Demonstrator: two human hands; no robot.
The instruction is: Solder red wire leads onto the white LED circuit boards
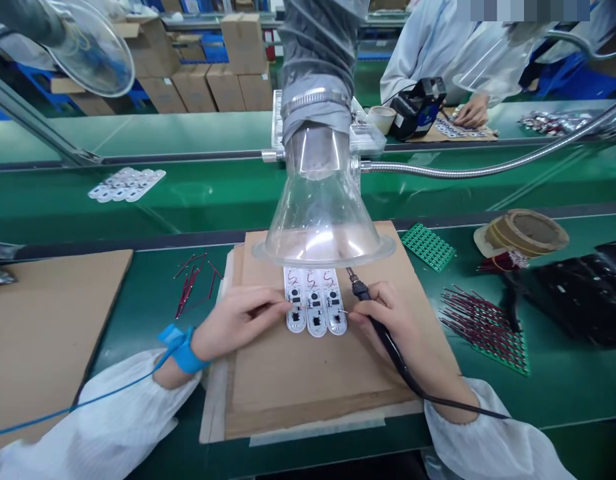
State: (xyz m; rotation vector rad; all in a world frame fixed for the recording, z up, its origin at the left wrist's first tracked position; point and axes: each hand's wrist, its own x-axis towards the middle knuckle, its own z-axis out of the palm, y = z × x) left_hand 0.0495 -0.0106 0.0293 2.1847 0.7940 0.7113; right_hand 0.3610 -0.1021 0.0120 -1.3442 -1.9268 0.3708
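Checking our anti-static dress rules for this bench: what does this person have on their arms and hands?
The left sleeve and right sleeve are loose and white, like a cleanroom smock. The left hand and right hand are bare, with no gloves. A blue wrist strap circles the left wrist, and a thin blue cord trails away from it.

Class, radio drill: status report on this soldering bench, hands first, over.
Left hand touching three white circuit boards. Right hand gripping soldering iron beside them. Clear fume extractor hood overhead.
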